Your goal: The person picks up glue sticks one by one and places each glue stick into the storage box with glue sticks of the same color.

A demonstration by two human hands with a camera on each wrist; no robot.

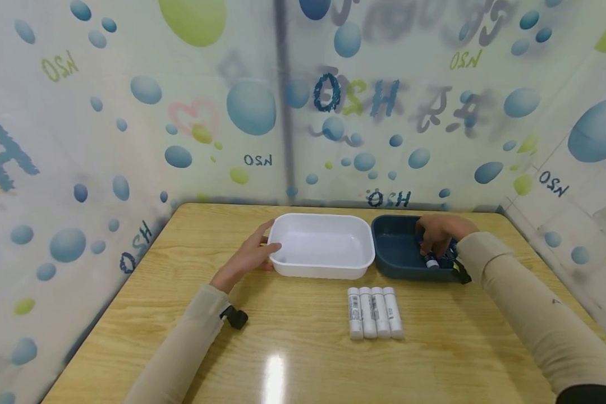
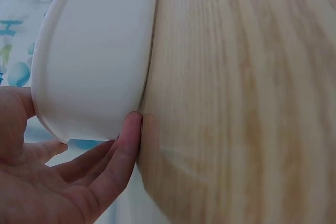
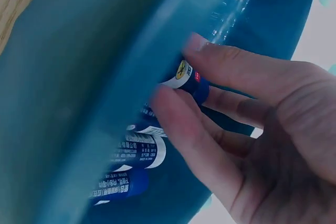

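My left hand (image 1: 248, 253) grips the left end of a white plastic bin (image 1: 319, 271), thumb over the rim and fingers against the outside wall. In the left wrist view, a fingertip touches the bin's bottom edge at the table. Inside the dark blue bin (image 1: 403, 271), my right hand (image 1: 443, 229) pinches a blue glue stick (image 3: 184, 77) with a white band between thumb and fingers. Further blue glue sticks (image 3: 137, 150) lie beside it in the bin, partly hidden by the rim. Several white glue sticks (image 1: 367, 314) lie side by side in front of the bins.
The two bins stand next to each other near the back edge of the wooden table (image 1: 293, 314). A curtain (image 1: 252, 168) printed with bubbles hangs behind and at both sides. A black strap with a small block (image 1: 236, 318) is at my left wrist.
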